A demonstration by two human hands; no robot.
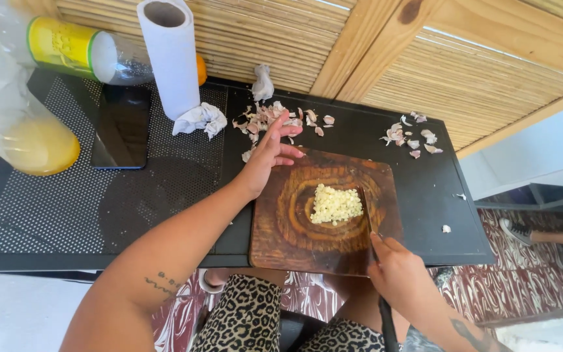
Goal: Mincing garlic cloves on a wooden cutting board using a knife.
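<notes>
Head view, left hand (pixel 270 151) fingers spread on cutting board (pixel 281 228) (palm down), right hand (pixel 399 270) gripping knife (pixel 367 212).

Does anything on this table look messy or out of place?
Mostly the garlic skins: they lie strewn over the black table behind the wooden board, with a second scatter further right. The chopped garlic sits in a neat pile.

Glossy wooden cutting board (pixel 294 221), matt black table (pixel 425 195) — perforated metal
</notes>
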